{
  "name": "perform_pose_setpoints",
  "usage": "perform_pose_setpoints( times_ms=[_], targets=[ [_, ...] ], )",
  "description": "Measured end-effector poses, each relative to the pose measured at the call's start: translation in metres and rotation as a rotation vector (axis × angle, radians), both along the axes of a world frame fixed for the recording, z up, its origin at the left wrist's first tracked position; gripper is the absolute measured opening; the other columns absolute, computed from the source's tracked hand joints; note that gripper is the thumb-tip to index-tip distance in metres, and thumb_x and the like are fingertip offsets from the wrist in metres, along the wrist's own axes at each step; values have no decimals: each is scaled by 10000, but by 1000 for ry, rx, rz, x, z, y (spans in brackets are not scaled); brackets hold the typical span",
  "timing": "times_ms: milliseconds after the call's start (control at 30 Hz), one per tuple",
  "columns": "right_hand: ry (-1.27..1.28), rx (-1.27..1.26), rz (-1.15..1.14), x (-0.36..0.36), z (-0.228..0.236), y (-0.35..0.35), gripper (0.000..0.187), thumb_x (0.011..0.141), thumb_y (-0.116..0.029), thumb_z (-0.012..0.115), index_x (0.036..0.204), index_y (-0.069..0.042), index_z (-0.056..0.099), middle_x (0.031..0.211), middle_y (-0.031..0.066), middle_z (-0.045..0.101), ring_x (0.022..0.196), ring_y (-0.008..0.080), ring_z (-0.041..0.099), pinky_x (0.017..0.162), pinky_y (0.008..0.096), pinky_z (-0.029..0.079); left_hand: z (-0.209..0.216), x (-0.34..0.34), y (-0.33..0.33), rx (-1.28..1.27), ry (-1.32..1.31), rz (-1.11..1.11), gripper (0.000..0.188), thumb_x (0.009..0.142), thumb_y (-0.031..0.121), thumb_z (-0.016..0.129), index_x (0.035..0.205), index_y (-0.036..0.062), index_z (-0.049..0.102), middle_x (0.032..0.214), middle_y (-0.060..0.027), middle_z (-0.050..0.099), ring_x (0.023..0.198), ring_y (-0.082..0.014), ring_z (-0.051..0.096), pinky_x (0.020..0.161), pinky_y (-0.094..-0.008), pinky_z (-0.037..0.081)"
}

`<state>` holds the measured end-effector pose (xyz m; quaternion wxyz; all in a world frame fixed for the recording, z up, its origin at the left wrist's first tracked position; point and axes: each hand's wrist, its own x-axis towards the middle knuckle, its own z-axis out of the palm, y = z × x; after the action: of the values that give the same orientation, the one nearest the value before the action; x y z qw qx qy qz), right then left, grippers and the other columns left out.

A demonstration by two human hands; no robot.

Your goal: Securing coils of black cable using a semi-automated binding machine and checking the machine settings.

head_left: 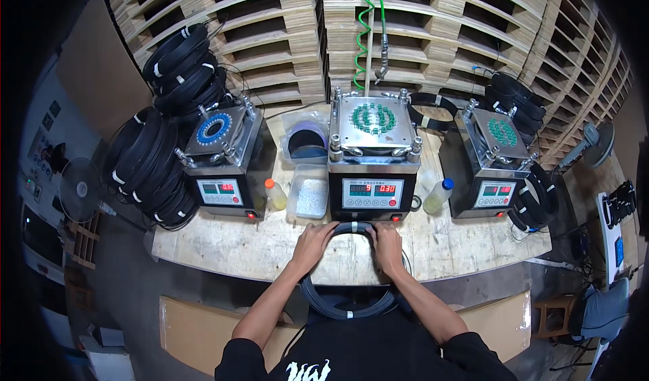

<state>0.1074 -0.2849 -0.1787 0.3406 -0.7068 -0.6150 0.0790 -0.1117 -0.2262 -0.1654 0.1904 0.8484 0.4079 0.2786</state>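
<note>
A coil of thin black cable (368, 308), bound with bits of white tape, leans over the front edge of the wooden table. Its upper part rests at the tabletop and its lower part hangs by my body. My left hand (312, 244) is wrapped round the coil's upper left side, and my right hand (389, 246) grips the upper right side. Just beyond both hands stands the middle machine (374, 161), a dark box with a lit red display and a metal top plate carrying a ring of green pieces. A loose cable end shows beside my right wrist.
Left machine (220, 161) and right machine (488, 158) flank the middle one on the table (223, 249). Between them stand an orange-capped bottle (276, 195), a tub of white granules (311, 198) and a blue-capped bottle (438, 197). Black coils (145, 158) are stacked left; pallets (270, 36) rise behind.
</note>
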Motion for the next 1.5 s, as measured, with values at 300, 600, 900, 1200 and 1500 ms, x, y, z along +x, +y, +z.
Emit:
perform_pose_setpoints(
  times_ms=[300, 600, 900, 1200, 1500],
  targets=[
    [-3, -41, 45, 4, -3, -1, 235, 945, -208, 619, 1057, -5, 655, 977, 237, 660, 940, 402, 619, 780, 481, 516, 1, -3, 3, -94, 25, 9, 299, 978, 197, 570, 1245, 93, 653, 1062, -186, 693, 928, -416, 632, 824, -452, 520],
    [295, 385, -27, 67, 136, 27, 129, 898, -67, 651, 956, 42, 689, 786, 196, 683, 675, 329, 675, 639, 404, 513, 100, -12, 48, -182, -271, 117, 296, 999, 217, 579, 1084, -33, 713, 1005, -197, 735, 951, -269, 712, 853, -365, 529],
    [352, -95, 69, 169, 153, 231, 503, 911, -437, 705, 816, 57, 717, 652, 4, 619, 605, 82, 516, 553, 291, 418, 169, 66, 170, -636, -517, 4, 466, 989, 342, 625, 1399, 133, 551, 1025, -29, 670, 817, -88, 582, 787, -258, 466],
    [1004, 126, 140, 127, 185, 245, 223, 896, -242, 720, 757, -71, 682, 660, -19, 628, 515, 75, 514, 479, 258, 378, 198, 53, 177, -721, -764, -80, 544, 916, 263, 740, 1396, 80, 562, 845, 35, 637, 734, -57, 537, 700, -244, 451],
    [1055, 52, 206, 93, 294, 245, 252, 899, -190, 614, 754, 5, 680, 672, 93, 701, 441, 84, 535, 388, 225, 389, 187, 53, 205, -111, -416, -69, 219, 943, 100, 637, 1130, 3, 695, 807, -94, 679, 706, -104, 570, 659, -307, 463]
  ],
)
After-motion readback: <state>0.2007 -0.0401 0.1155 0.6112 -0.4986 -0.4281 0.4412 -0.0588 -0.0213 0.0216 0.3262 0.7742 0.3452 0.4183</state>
